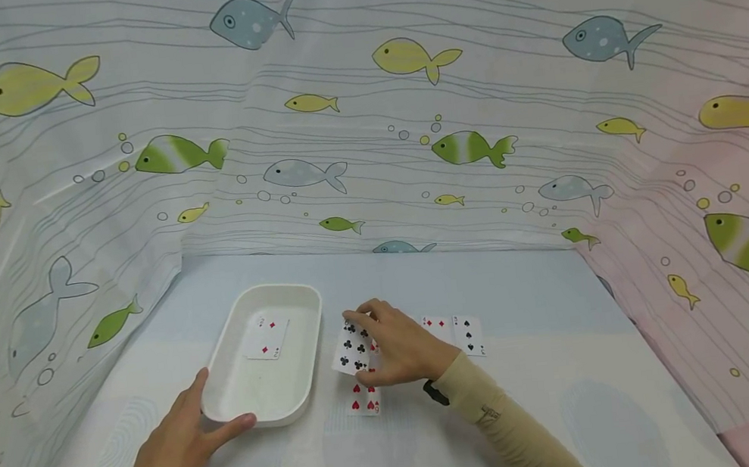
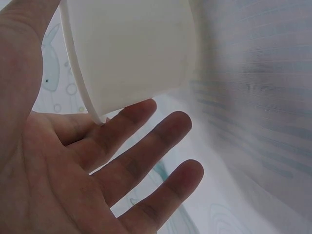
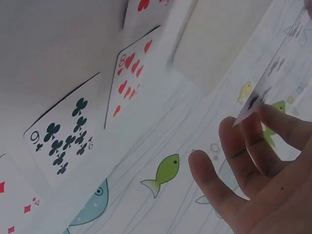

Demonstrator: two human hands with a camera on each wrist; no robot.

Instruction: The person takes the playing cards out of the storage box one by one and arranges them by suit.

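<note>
My left hand holds the near left corner of a white tray, its thumb on the near rim and its fingers along the outer side. In the left wrist view several fingers extend past the tray wall. A two-of-diamonds playing card lies face up in the tray. To the tray's right, my right hand pinches a clubs playing card at its edges, tilted above the table. A hearts card lies beneath it, partly covered.
A diamonds card and a spades card lie beyond my right wrist. In the right wrist view, another clubs card lies beside a hearts card. Fish-patterned sheeting walls in the table's back and sides.
</note>
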